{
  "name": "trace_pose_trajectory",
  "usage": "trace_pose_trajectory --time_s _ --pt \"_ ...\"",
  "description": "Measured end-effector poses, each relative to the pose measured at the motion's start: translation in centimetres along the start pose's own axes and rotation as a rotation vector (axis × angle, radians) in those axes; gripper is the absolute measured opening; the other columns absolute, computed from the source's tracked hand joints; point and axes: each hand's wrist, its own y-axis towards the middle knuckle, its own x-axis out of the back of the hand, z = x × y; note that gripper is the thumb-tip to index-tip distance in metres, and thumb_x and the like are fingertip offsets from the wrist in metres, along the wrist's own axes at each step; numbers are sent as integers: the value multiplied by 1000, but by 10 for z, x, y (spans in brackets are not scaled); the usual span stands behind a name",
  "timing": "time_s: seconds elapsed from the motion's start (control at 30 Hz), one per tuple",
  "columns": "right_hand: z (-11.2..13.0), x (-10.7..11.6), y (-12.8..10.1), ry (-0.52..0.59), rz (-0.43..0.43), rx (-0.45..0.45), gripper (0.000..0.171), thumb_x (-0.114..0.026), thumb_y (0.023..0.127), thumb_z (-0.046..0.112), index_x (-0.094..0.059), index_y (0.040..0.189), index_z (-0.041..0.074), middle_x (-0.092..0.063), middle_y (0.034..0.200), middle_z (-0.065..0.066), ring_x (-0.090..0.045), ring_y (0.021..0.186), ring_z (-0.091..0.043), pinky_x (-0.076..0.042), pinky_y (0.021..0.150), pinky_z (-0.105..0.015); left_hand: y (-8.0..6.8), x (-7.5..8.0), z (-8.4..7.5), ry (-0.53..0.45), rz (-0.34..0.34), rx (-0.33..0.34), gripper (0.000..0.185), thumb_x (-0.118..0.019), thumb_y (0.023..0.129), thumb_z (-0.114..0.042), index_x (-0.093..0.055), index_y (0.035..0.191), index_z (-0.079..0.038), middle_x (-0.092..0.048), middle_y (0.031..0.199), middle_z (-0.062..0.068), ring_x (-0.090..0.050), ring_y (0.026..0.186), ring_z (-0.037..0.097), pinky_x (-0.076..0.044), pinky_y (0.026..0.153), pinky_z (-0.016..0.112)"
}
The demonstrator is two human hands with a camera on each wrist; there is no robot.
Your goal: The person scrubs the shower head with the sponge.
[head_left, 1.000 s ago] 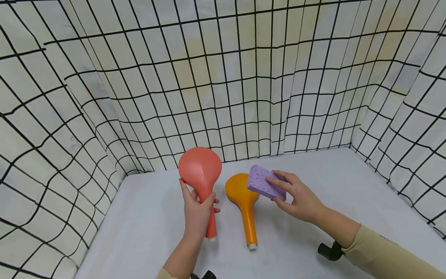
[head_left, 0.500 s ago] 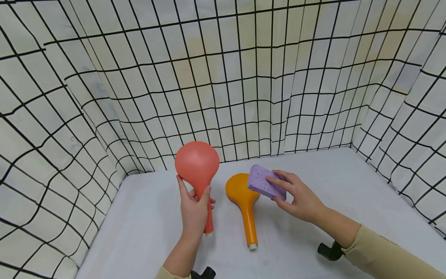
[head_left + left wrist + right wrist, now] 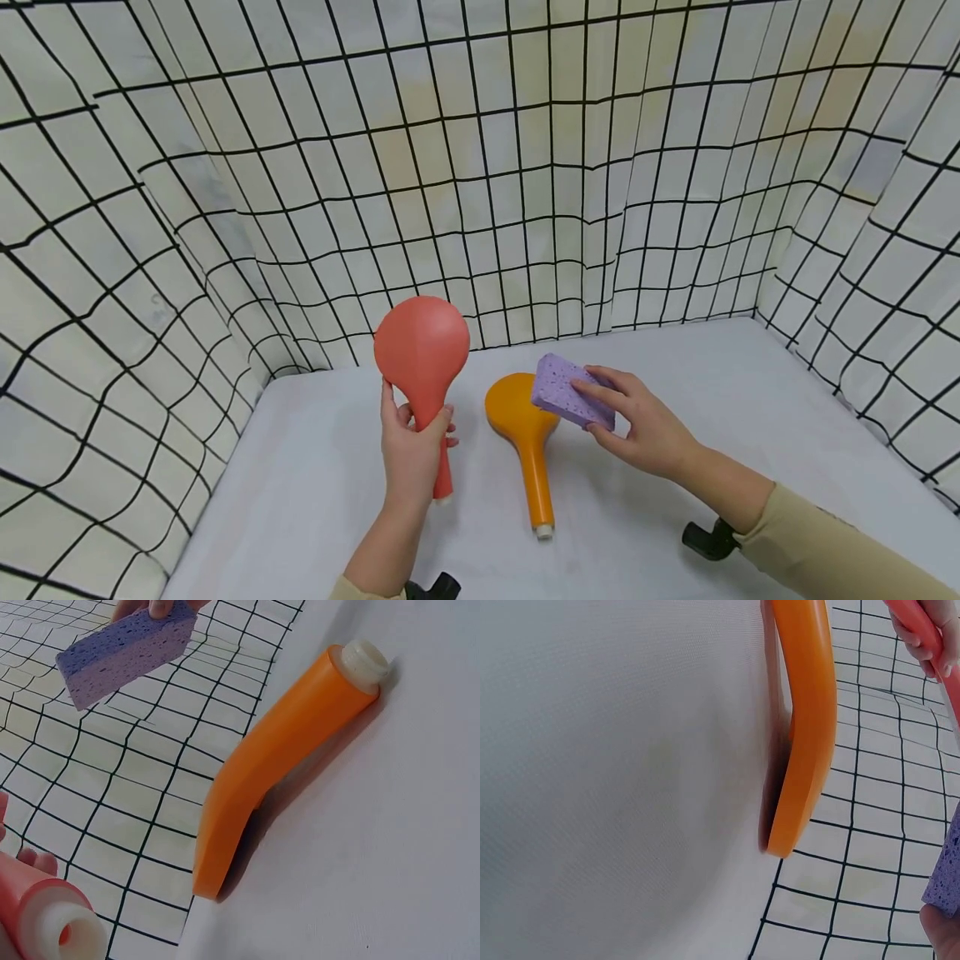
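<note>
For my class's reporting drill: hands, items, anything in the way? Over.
Left hand: gripping red shower head, raised. Right hand: holding purple sponge, raised. Orange shower head: on table, between hands. Nothing else visibly in the way.

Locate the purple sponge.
In the head view, the purple sponge is right of centre, held in the right hand and partly covering the orange shower head.

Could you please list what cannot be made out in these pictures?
Head view: part of the orange shower head, behind the purple sponge.
Head view: part of the red shower head, behind the left hand.
Left wrist: the red shower head's round end, beyond the left edge.
Right wrist: the orange shower head's handle end, beyond the top edge.
</note>
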Motion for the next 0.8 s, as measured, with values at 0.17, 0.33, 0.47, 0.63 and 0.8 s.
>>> trace_pose_trajectory --time_s 0.17,0.33,0.47,0.63,0.8 --pt "-1 1 0 3 -11 8 62 -78 84 18 -56 142 26 -44 149 -6 -45 132 -31 -49 99 -47 -1 1 3 141 -50 -63 76 -74 90 -34 -34 154 -32 -65 106 5 -64 75 25 -57 69 30" --pt "-3 2 0 -3 -10 6 63 -78 84 18 -55 143 25 -43 150 -6 -45 132 -31 -50 98 -47 1 1 4 117 -38 -85 71 -74 89 -40 -42 151 -27 -66 116 1 -67 76 30 -59 68 29" --pt "-4 3 0 -4 -15 7 63 -78 84 18 -55 143 25 -43 149 -6 -45 133 -31 -50 99 -46 3 -1 5 70 31 -25 70 -67 94 -38 -33 155 -27 -66 115 3 -66 90 32 -58 77 27" --pt "-6 3 -1 -3 -18 5 63 -78 84 18 -55 143 25 -44 149 -6 -45 132 -31 -50 98 -46 4 -4 5 -33 75 48 64 -60 98 -41 -29 153 -31 -61 114 7 -59 78 22 -56 72 26" --pt "-9 3 -2 -12 -27 9 63 -78 84 18 -55 143 26 -44 149 -6 -45 132 -31 -51 98 -47 5 -2 2 -65 26 32 64 -69 94 -36 -34 148 -34 -55 119 2 -58 67 18 -57 67 27"
